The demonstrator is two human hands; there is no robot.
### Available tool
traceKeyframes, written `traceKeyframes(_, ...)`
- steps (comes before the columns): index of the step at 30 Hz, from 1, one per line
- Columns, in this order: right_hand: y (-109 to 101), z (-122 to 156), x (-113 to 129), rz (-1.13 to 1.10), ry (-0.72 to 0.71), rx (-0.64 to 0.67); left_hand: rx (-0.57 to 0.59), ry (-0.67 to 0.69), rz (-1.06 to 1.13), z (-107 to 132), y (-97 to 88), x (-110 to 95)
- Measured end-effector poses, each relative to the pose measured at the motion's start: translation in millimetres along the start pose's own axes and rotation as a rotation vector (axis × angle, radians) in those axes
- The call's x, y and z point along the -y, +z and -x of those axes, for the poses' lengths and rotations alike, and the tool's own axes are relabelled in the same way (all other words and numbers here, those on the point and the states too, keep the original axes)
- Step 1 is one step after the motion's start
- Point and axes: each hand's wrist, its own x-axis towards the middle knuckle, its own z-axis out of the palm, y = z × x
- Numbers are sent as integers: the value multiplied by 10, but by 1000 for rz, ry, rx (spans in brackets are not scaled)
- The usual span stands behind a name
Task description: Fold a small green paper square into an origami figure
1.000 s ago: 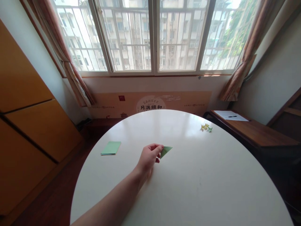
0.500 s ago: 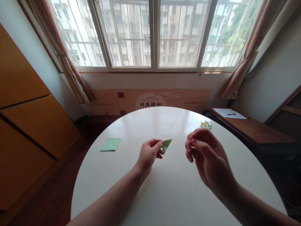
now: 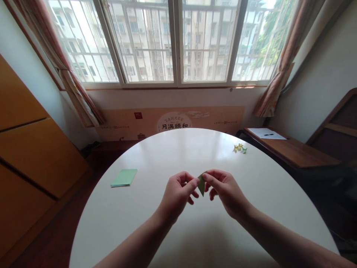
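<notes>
Green paper [image 3: 202, 185]: already folded to a small point, held up over the white table [image 3: 119, 219]; what folding remains, I can't tell.
Left hand [image 3: 177, 192] and right hand [image 3: 230, 191]: close together, each pinching the paper, hiding its sides.
Paper stack [image 3: 124, 177]: flat, seemingly unused.
Little shapes [image 3: 240, 147]: far right, seemingly finished, too small to make out.

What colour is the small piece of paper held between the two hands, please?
The small piece of paper is green, seen best in the head view.
</notes>
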Motion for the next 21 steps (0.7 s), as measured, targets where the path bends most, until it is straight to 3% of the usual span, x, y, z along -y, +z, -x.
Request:
traceKeyframes(9, -25, 4, 17, 99, -3, 6, 29, 87, -229, -13, -51, -21)
traceKeyframes(21, 13, 14, 2, -188, 106, 116, 1, 27, -59, -56, -72, -20)
